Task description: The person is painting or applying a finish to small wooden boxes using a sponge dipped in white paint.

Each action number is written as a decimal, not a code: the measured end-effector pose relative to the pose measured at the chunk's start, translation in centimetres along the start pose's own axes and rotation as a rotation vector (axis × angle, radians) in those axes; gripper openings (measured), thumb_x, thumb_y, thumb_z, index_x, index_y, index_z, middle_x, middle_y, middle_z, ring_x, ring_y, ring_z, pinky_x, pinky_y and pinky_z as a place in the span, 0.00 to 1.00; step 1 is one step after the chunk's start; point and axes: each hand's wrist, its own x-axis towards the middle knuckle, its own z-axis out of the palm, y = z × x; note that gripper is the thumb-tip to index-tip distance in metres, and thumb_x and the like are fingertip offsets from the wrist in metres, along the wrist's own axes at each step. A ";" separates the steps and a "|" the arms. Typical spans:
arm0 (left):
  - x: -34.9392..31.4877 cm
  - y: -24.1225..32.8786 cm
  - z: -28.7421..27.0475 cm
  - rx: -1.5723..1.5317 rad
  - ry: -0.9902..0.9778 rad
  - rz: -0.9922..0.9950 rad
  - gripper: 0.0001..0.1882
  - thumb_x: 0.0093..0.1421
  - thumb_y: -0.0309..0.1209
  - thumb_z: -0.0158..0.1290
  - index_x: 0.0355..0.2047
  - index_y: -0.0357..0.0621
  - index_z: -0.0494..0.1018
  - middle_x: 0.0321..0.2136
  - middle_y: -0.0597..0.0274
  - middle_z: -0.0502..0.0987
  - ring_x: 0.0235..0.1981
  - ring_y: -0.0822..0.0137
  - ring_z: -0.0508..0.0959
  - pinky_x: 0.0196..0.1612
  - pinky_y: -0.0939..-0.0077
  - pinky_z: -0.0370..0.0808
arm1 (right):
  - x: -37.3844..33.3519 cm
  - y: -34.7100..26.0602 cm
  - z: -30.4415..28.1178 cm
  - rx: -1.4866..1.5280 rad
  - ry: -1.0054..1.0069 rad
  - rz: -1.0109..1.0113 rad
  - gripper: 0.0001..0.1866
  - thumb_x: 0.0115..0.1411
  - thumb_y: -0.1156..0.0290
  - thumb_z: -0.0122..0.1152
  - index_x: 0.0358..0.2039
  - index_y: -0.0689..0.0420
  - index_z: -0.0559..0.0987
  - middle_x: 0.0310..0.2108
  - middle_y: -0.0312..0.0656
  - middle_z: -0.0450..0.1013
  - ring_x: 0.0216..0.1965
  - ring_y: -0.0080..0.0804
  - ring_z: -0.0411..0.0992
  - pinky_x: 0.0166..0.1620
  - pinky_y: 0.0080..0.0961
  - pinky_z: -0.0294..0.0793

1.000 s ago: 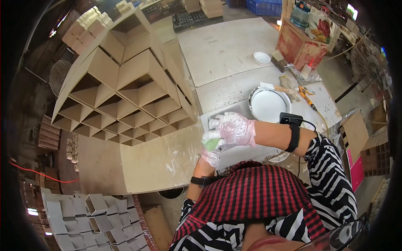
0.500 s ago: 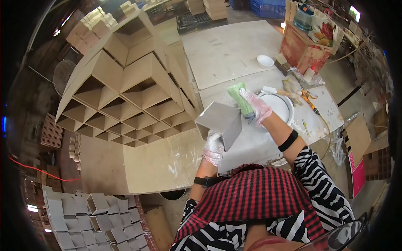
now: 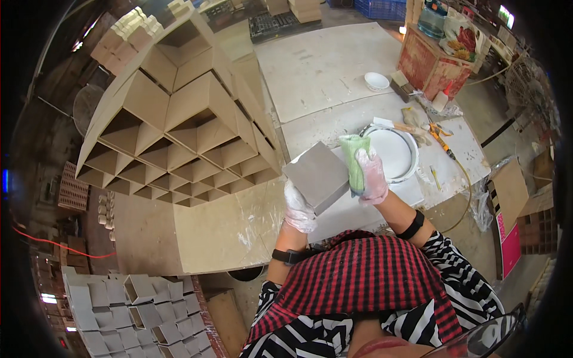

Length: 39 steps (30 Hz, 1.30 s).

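Note:
My left hand, in a thin whitish plastic glove, grips a grey square box by its lower left side. The box's broad flat face is turned up. A folded green cloth pad is in my right hand, whose glove looks pinkish. That pad lies against the box's right side. Just right of it stands a round white tub with white liquid or paste inside. Across the tub's far rim rests a flat brush with a wooden handle.
A tall stack of brown open boxes rises at the left of the worktable. Grey boxes sit in rows at lower left. A white bowl, an orange-handled air gun and a red-stained wooden crate are at right.
The box has turned so its broad face shows upward. My right hand and the green pad have come down and toward me, from the box's far corner to its right side.

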 end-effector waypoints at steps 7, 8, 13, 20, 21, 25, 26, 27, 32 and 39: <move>-0.1 -0.3 -0.4 0.851 -0.199 0.208 0.21 0.65 0.41 0.43 0.53 0.41 0.66 0.50 0.52 0.71 0.50 0.57 0.73 0.55 0.61 0.69 | -0.7 -3.3 0.3 -1.167 -0.542 -0.709 0.23 0.49 0.61 0.62 0.48 0.46 0.75 0.39 0.38 0.71 0.42 0.32 0.70 0.43 0.29 0.70; -0.3 -0.5 -0.6 0.513 -0.239 0.075 0.22 0.65 0.41 0.43 0.53 0.41 0.65 0.50 0.51 0.71 0.51 0.57 0.72 0.55 0.62 0.69 | -0.7 -3.3 0.7 -1.355 -0.660 -0.895 0.24 0.46 0.59 0.64 0.47 0.43 0.75 0.38 0.37 0.71 0.41 0.32 0.70 0.43 0.31 0.70; -0.2 -1.6 -1.2 -0.020 -0.130 -0.204 0.22 0.66 0.39 0.42 0.57 0.40 0.62 0.51 0.54 0.71 0.50 0.60 0.72 0.54 0.65 0.71 | 2.2 -2.6 4.1 -1.548 -0.824 -0.881 0.20 0.48 0.55 0.62 0.44 0.35 0.75 0.36 0.40 0.68 0.40 0.40 0.71 0.41 0.37 0.72; -0.7 -2.0 -2.1 0.084 -0.002 -0.201 0.23 0.67 0.40 0.37 0.56 0.38 0.64 0.52 0.55 0.71 0.51 0.61 0.73 0.55 0.65 0.70 | 8.8 -5.5 5.7 -1.575 -0.586 -0.712 0.14 0.49 0.64 0.59 0.38 0.37 0.78 0.42 0.35 0.70 0.43 0.34 0.71 0.42 0.27 0.75; -0.7 -1.8 -2.4 0.090 -0.011 -0.196 0.23 0.67 0.40 0.38 0.55 0.38 0.65 0.52 0.55 0.71 0.51 0.61 0.73 0.55 0.65 0.70 | 7.6 -5.4 5.9 -1.585 -0.642 -0.895 0.13 0.49 0.65 0.58 0.38 0.37 0.78 0.41 0.34 0.70 0.42 0.34 0.71 0.41 0.25 0.75; -0.7 -1.6 -2.9 0.132 -0.056 -0.183 0.22 0.67 0.39 0.38 0.55 0.38 0.65 0.51 0.55 0.71 0.50 0.61 0.73 0.54 0.66 0.70 | 1.8 -3.6 7.5 -1.564 -1.005 -0.759 0.13 0.49 0.66 0.58 0.38 0.39 0.77 0.38 0.32 0.69 0.40 0.33 0.72 0.41 0.22 0.74; -0.8 -1.6 -2.9 0.168 -0.065 -0.165 0.22 0.67 0.39 0.38 0.55 0.38 0.65 0.51 0.55 0.71 0.50 0.61 0.73 0.54 0.66 0.71 | 1.7 -3.3 8.0 -1.529 -0.878 -0.780 0.13 0.50 0.65 0.59 0.38 0.39 0.76 0.37 0.33 0.68 0.40 0.33 0.72 0.41 0.23 0.74; -0.8 -1.8 -2.8 0.218 -0.072 -0.135 0.22 0.67 0.39 0.38 0.55 0.38 0.65 0.51 0.55 0.71 0.50 0.61 0.73 0.54 0.66 0.71 | 2.0 -3.1 8.4 -1.494 -0.842 -0.765 0.13 0.50 0.64 0.59 0.38 0.40 0.76 0.36 0.34 0.68 0.40 0.34 0.72 0.42 0.23 0.74; -1.5 -1.3 -2.8 0.021 -0.163 -0.204 0.21 0.66 0.36 0.42 0.55 0.39 0.65 0.50 0.57 0.72 0.49 0.62 0.74 0.53 0.67 0.71 | 9.5 -4.8 6.4 -1.479 -0.520 -0.343 0.19 0.52 0.63 0.61 0.45 0.50 0.75 0.38 0.37 0.72 0.40 0.30 0.73 0.43 0.28 0.72; -1.4 -0.1 -3.2 0.200 -0.129 -0.006 0.29 0.59 0.31 0.52 0.60 0.43 0.58 0.55 0.58 0.67 0.55 0.60 0.69 0.55 0.65 0.69 | 7.4 -4.6 2.0 -0.613 -0.211 0.283 0.19 0.63 0.58 0.52 0.48 0.56 0.73 0.32 0.36 0.72 0.34 0.23 0.68 0.36 0.26 0.68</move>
